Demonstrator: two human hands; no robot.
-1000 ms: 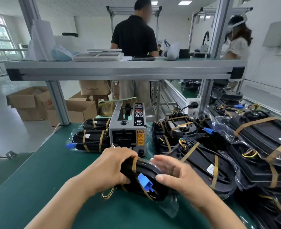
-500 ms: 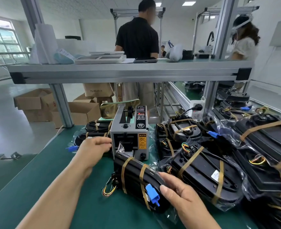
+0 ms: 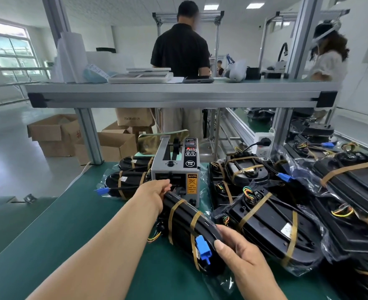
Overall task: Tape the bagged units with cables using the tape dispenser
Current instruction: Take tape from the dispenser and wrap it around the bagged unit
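Observation:
A black bagged unit (image 3: 185, 221) lies on the green mat in front of the tape dispenser, its cable bound by two tan tape bands, with a blue connector (image 3: 203, 249) at its near end. My right hand (image 3: 241, 256) grips that near end, thumb on top. My left hand (image 3: 155, 191) reaches over the unit's far end to the mouth of the grey tape dispenser (image 3: 175, 169), fingertips at the outlet slot. Whether they pinch a strip of tape is hidden.
Taped bagged units (image 3: 272, 224) are piled to the right, and two more (image 3: 126, 182) lie left of the dispenser. An aluminium shelf (image 3: 178, 94) spans overhead. Two people stand beyond it. Cardboard boxes (image 3: 55, 133) sit on the floor at left.
My left hand let go of the unit and moved up and right to the dispenser's mouth. The unit now lies lengthwise toward the dispenser, held by my right hand alone.

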